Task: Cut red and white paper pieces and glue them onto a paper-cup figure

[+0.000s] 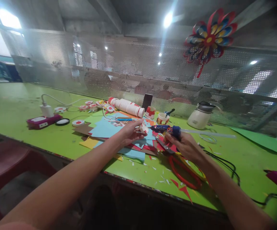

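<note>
Two hands at work over a green desk (20,105), catalogued as follows.

Left hand (129,131): fingers closed in a pinch on a small white paper piece (143,128) with a red mark, held just above the coloured paper sheets (105,129) at the desk's middle.

Right hand (188,147): wrapped around a blue glue gun (174,130), nozzle pointing toward 9 o'clock at the paper piece, the two close but apparently not touching; a clear glue stick (208,133) juts from its back toward 3 o'clock.

Around them: red-handled scissors (184,175) at 6 o'clock of the right hand, amid paper scraps (162,179); a stack of paper cups (126,107) lying on its side at 12 o'clock; a tape roll (162,118) beside it; a white jug (199,116) at 1 o'clock; a power strip (42,121) with plugged charger at 9 o'clock.

Progress (a judgement only): several finished red-and-white round pieces (90,105) sit near the cups, and a completed paper pinwheel (209,38) hangs on the mesh wall at 1 o'clock, so cutting looks largely done. Gluing of the held piece seems under way, with many sheets uncut.
</note>
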The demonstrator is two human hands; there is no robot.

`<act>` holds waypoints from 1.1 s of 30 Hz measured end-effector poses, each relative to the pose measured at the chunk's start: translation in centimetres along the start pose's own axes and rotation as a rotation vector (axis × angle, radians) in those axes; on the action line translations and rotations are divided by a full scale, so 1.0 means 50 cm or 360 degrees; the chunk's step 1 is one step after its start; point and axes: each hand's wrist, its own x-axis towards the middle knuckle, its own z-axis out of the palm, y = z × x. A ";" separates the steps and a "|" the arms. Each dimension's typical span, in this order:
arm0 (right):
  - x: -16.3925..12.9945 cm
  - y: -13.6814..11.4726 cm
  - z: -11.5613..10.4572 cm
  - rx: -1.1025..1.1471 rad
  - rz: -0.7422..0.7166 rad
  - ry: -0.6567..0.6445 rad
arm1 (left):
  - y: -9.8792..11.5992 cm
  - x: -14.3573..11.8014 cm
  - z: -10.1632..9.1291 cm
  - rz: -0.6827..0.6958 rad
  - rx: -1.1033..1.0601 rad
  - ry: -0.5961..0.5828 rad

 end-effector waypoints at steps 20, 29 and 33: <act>-0.003 -0.002 0.017 -0.0056 0.0058 0.0087 | -0.008 0.003 -0.004 0.0010 0.0094 -0.0142; -0.004 -0.004 0.024 -0.0153 0.0102 0.0125 | -0.012 0.002 -0.003 0.0018 0.0153 -0.0114; -0.003 -0.003 0.028 -0.0198 0.0170 0.0194 | -0.012 0.002 -0.003 0.0021 0.0186 -0.0141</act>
